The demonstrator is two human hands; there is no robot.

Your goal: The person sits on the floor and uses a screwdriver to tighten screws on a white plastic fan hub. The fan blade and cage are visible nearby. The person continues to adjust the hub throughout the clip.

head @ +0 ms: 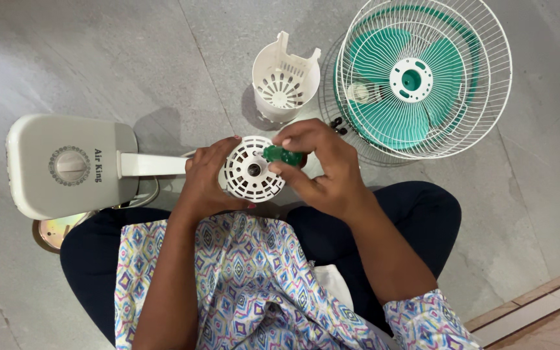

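1. My left hand (205,178) grasps the round white vented motor housing (249,170) at frame centre, over my lap.
2. My right hand (322,170) pinches a small green knob (284,155) in its grip, against the housing's right edge.
3. A white rear cover (284,78) and the caged green fan blade (419,78) lie on the floor, upper right.
4. The fan's base (66,165) sits at left.

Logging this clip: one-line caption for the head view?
Left hand steadies white vented motor housing; right hand holds green knob against it.
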